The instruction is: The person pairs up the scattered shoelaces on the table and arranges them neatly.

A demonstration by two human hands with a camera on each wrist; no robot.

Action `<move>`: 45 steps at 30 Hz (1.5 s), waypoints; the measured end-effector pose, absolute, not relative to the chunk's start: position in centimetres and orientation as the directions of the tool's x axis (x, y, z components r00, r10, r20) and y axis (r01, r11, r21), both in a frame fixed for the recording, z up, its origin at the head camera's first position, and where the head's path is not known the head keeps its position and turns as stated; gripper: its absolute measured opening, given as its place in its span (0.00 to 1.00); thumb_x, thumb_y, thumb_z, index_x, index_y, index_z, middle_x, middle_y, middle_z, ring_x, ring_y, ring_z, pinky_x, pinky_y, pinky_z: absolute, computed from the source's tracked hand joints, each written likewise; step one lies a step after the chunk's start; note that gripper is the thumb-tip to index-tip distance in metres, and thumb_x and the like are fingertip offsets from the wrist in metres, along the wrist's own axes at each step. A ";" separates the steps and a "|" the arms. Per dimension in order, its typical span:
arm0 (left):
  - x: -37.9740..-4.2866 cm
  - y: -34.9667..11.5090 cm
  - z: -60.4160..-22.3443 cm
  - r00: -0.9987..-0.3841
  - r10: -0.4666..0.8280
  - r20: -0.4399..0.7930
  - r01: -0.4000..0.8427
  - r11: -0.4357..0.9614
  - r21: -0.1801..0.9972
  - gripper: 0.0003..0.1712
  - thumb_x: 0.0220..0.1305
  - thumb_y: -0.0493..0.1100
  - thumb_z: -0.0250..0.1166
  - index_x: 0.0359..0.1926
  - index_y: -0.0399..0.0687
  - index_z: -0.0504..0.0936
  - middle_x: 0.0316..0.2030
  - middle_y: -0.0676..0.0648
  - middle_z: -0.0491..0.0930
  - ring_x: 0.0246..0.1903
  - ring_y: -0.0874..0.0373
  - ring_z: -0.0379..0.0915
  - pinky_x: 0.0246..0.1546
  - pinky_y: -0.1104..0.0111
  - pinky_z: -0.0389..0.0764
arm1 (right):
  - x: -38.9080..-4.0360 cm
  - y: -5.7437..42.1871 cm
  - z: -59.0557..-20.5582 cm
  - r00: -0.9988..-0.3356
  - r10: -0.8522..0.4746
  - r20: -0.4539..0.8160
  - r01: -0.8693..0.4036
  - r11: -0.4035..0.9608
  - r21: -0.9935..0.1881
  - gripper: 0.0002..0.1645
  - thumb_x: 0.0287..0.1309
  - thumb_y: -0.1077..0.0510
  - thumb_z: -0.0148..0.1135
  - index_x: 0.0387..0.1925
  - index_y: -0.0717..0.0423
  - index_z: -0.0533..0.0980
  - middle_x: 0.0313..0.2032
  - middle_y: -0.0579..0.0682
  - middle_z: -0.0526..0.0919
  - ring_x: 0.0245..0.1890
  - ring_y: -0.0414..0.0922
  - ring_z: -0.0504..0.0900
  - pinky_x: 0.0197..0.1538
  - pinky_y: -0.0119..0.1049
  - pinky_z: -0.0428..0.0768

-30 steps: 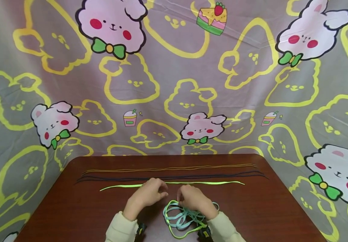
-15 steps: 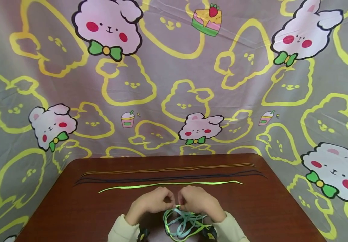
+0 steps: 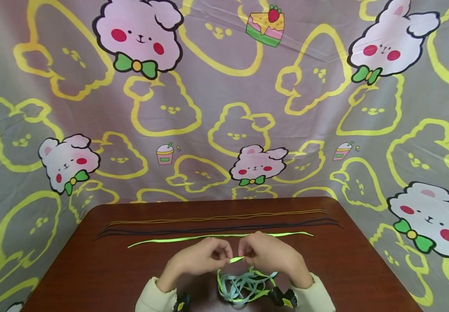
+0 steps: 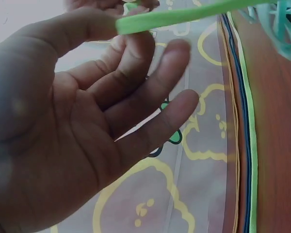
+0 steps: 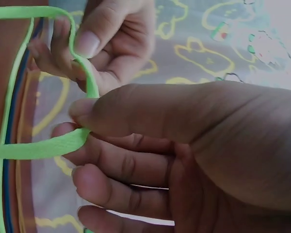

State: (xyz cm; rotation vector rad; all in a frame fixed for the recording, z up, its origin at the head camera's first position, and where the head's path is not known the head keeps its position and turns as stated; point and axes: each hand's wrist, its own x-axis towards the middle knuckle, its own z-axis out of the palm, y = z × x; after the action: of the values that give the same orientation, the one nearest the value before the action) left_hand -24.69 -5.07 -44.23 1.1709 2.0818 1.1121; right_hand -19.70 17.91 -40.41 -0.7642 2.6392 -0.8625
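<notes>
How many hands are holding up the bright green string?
2: the left hand and the right hand, each pinching the green string that runs between them.

The head camera looks from up high, behind the hands, forward and down over the brown table [image 3: 91,268] to the bunny cloth [image 3: 318,121], so it sees the most from farther back. The left wrist camera sits very close to the left hand [image 4: 82,107], with the table sideways on the picture's right, and the right wrist camera sits just as close to the right hand [image 5: 194,155], with the table on the picture's left. Both wrist views share the pinched green lace [image 4: 174,18], both hands and some bunny cloth.
</notes>
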 end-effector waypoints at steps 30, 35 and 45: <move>-23.8 -10.9 -39.1 -0.673 0.724 0.151 0.527 0.327 0.784 0.10 0.74 0.49 0.62 0.44 0.53 0.88 0.33 0.57 0.84 0.33 0.63 0.77 0.39 0.67 0.78 | -17.5 22.6 -37.0 -0.870 -0.484 0.092 -0.447 0.695 -0.563 0.12 0.66 0.66 0.60 0.34 0.46 0.82 0.27 0.37 0.79 0.26 0.30 0.71 0.33 0.30 0.75; -23.7 -11.8 -38.8 -0.698 0.697 0.163 0.518 0.335 0.787 0.10 0.74 0.49 0.63 0.44 0.52 0.88 0.35 0.56 0.85 0.33 0.63 0.78 0.38 0.67 0.79 | -17.3 23.3 -36.7 -0.876 -0.472 0.102 -0.439 0.690 -0.576 0.11 0.67 0.65 0.61 0.35 0.46 0.83 0.29 0.34 0.80 0.28 0.30 0.75 0.35 0.30 0.77; -23.7 -13.7 -38.3 -0.737 0.638 0.223 0.527 0.335 0.781 0.10 0.73 0.48 0.63 0.45 0.52 0.89 0.39 0.53 0.86 0.36 0.63 0.80 0.39 0.67 0.80 | -16.8 24.7 -36.2 -0.891 -0.438 0.120 -0.420 0.692 -0.588 0.08 0.70 0.58 0.63 0.35 0.41 0.82 0.29 0.34 0.81 0.28 0.32 0.77 0.34 0.32 0.77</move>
State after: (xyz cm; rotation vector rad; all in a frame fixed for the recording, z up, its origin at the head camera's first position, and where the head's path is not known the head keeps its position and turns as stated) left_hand -23.75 -13.75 -38.28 1.0815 2.4641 1.3679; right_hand -16.79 24.73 -36.17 -0.7257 2.8622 -0.9828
